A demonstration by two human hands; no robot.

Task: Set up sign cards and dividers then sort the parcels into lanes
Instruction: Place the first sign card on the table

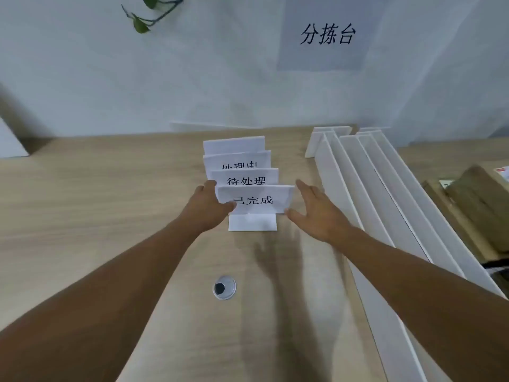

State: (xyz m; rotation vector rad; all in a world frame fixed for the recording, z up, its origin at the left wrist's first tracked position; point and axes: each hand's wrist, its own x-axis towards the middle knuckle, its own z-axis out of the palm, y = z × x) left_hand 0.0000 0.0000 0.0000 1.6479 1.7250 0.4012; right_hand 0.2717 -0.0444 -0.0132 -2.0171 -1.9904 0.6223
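**Setup barely begun: sign cards not yet spread**

My left hand (212,205) pinches the left edge of the front white folded-paper sign card (256,199), printed 已完成. My right hand (314,210), fingers straight, holds nothing just beside its right edge. Behind it, the 待处理 card (246,180) and the half-hidden 处理中 card (239,162) stand nested mid-table. The white angled divider boards (366,172) lie bunched at right, with the brown cardboard parcels (479,199) beyond them, unsorted. The wall sheet (326,34) reads 分拣台.
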